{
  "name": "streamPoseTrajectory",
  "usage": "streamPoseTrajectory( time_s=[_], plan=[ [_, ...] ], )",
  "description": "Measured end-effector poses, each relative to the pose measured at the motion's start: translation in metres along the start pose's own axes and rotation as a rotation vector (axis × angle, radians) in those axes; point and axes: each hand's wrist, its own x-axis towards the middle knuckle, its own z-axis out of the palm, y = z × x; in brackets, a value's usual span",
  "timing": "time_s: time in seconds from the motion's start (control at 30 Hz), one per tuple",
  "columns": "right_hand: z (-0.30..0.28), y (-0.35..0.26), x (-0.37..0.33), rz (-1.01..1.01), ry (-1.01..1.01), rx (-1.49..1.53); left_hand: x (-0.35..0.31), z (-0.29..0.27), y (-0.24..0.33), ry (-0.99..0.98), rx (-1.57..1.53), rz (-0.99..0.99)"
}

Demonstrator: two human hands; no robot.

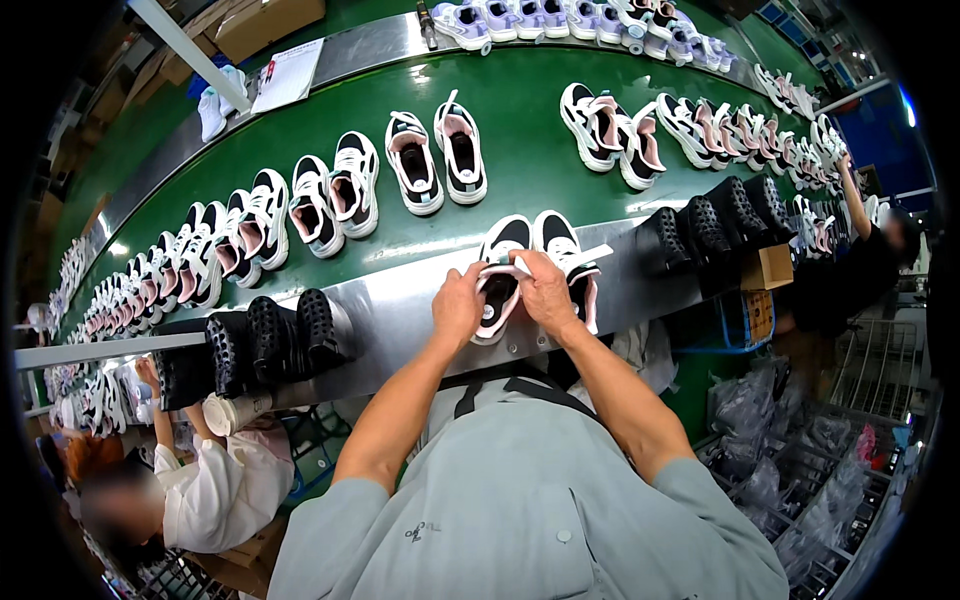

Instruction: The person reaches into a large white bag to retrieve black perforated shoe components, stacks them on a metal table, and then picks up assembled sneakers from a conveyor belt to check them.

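Observation:
A black and white sneaker with a pink lining lies on the metal ledge in front of me, toe pointing away. My left hand is closed on the left edge of its opening. At the other side of that opening, my right hand pinches the shoe's upper near the tongue. Its fingers partly hide what they grip. The matching sneaker sits just to the right, touching or nearly touching my right hand, with a white strap sticking out to the right.
Beyond the ledge, a green conveyor belt carries rows of similar sneakers. Black studded soles stand at left and right on the ledge. Co-workers are at left and right. A blue crate is low right.

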Motion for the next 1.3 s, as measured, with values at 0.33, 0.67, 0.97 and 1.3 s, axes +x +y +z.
streamPoseTrajectory(
  time_s=[0.33, 0.67, 0.97, 1.3],
  plan=[
    [-0.012, 0.003, 0.008, -0.409, -0.345, -0.253, 0.023, -0.004, -0.023, -0.241, -0.498, -0.187],
    [0.012, 0.015, -0.005, 0.453, 0.04, 0.891, -0.005, -0.033, 0.038, 0.127, -0.11, 0.39],
    [-0.006, 0.029, -0.002, 0.518, 0.047, 0.399, 0.002, -0.037, 0.021, -0.053, 0.27, 1.004],
    [-0.039, -0.009, 0.005, 0.518, -0.399, 0.711, -0.037, -0.053, 0.017, -0.093, -0.104, 0.629]
  ],
)
